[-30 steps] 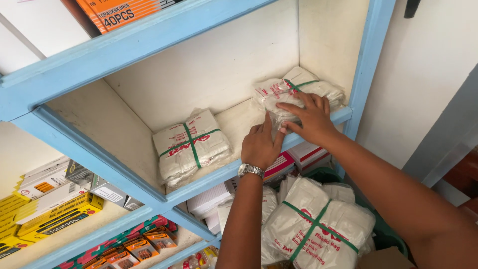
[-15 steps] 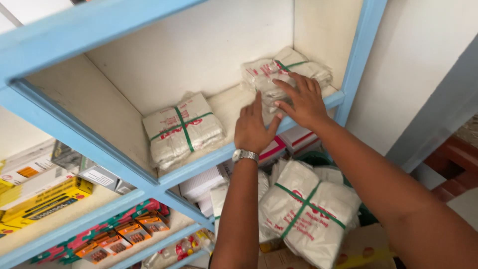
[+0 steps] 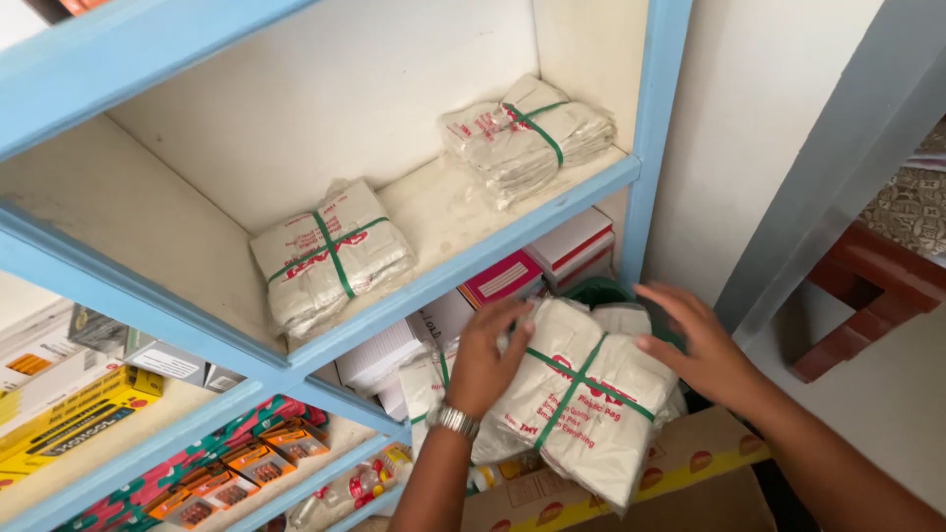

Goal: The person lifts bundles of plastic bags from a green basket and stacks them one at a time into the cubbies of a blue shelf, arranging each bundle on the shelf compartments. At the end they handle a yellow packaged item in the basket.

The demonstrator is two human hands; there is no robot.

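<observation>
Two white bag bundles tied with green bands lie on the pale shelf board (image 3: 434, 212) of a blue-framed shelf: one at the right end (image 3: 527, 138), one nearer the middle (image 3: 330, 254). Lower down, a third bundle (image 3: 581, 404) rests over a cardboard box. My left hand (image 3: 488, 360), with a wristwatch, lies on that bundle's left side. My right hand (image 3: 695, 345) touches its right edge with fingers spread. Both hands frame the bundle; neither has closed around it.
Small boxes in white and red (image 3: 512, 281) fill the shelf below. Yellow boxes (image 3: 74, 419) and orange packets (image 3: 236, 468) sit on lower left shelves. A cardboard box (image 3: 631, 483) stands underneath. A white wall and a red-brown step (image 3: 857, 305) lie to the right.
Both hands have left the right-hand bundle on the upper shelf and come down to the bundle over the cardboard box. The shelf bundle stays where it was set.
</observation>
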